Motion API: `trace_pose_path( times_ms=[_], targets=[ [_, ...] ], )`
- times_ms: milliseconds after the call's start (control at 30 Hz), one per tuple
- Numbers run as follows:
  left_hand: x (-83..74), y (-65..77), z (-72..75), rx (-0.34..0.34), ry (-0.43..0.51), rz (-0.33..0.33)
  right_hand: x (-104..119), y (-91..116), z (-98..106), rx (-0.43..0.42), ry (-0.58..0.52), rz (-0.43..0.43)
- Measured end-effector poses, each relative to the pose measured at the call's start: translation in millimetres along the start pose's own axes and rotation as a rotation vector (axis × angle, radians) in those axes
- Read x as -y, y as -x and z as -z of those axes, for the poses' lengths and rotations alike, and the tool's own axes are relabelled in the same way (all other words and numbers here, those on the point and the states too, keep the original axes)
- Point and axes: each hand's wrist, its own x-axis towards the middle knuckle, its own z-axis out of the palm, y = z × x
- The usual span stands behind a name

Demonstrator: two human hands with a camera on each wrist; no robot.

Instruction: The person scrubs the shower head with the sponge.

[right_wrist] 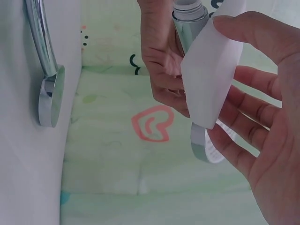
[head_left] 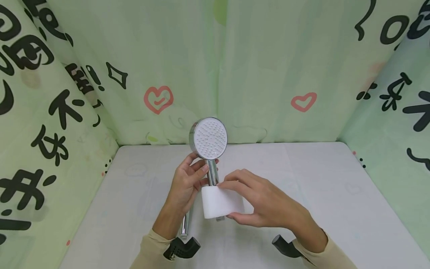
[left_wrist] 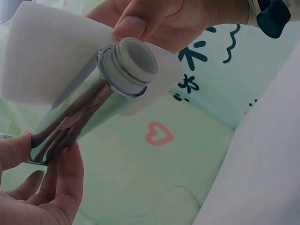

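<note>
A chrome shower head with a white nozzle face stands nearly upright above the table, its face toward the head camera. My left hand holds its handle between thumb and fingers, just below the head. My right hand pinches a white sponge between thumb and fingers. The sponge lies across the lower handle and hides part of it in the head view. In the left wrist view, the handle's threaded end sticks out beside the sponge, close to the right thumb.
A second chrome shower head lies on the white table; only its handle shows in the head view, behind the left wrist. Green printed curtains enclose the table at the back and both sides.
</note>
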Motion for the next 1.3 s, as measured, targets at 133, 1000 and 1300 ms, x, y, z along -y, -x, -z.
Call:
trace_pose_path(
  times_ms=[133, 1000, 1300],
  targets=[
    [0.9, 0.0, -0.1, 0.000, 0.002, -0.012, -0.4, -0.1, 0.4, 0.005, -0.001, 0.000],
    [-1.0, 0.1, -3.2, -0.082, 0.006, 0.040, -2.2, 14.0, -10.5, 0.031, -0.065, -0.005],
    [-0.2, -0.5, -4.0, -0.098, 0.052, 0.050, -1.9, 17.4, -23.4, -0.030, -0.158, -0.160]
  ],
)
